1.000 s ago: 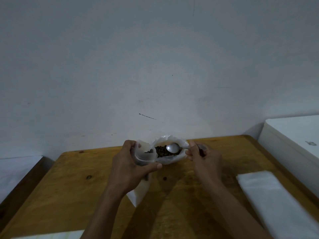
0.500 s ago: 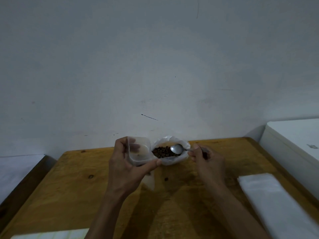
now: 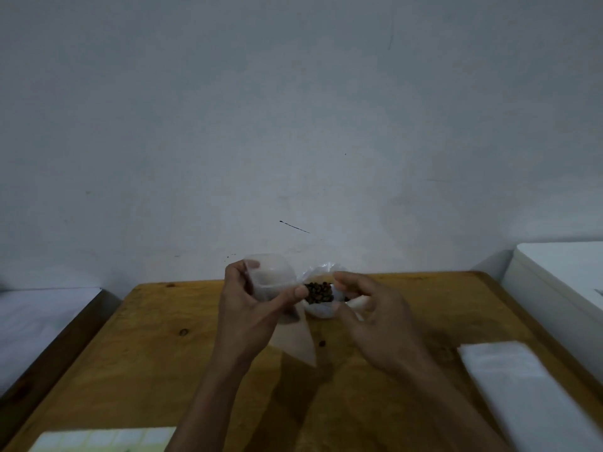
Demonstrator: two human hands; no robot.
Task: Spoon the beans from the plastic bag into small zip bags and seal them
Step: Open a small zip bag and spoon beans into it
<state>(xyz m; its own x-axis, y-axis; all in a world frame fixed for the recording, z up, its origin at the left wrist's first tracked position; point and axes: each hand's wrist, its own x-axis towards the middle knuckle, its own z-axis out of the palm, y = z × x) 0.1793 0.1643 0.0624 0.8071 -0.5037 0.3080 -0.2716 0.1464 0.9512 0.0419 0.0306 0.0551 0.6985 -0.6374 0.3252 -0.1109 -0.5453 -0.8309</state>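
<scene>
My left hand [image 3: 251, 308] pinches the mouth of a small clear zip bag [image 3: 272, 278] and holds it open; the bag's body hangs down toward the table. Just right of it a plastic bag [image 3: 321, 313] sits on the wooden table [image 3: 156, 353], its top rolled open over dark brown beans [image 3: 319, 292]. My right hand [image 3: 372, 318] is curled at the bag's right rim, gripping the spoon [image 3: 357, 301]. The spoon's bowl is hidden among the beans and behind my fingers.
One loose bean [image 3: 322, 343] lies on the table in front of the plastic bag. A flat stack of white zip bags [image 3: 522, 389] lies at the right. A white box [image 3: 567, 288] stands beyond the table's right edge. A pale sheet [image 3: 104, 440] lies at the near left edge.
The spoon's bowl, seen above the beans before, has dropped out of sight into the bag as my right hand closed over the rim. My left hand lifted the small bag slightly.
</scene>
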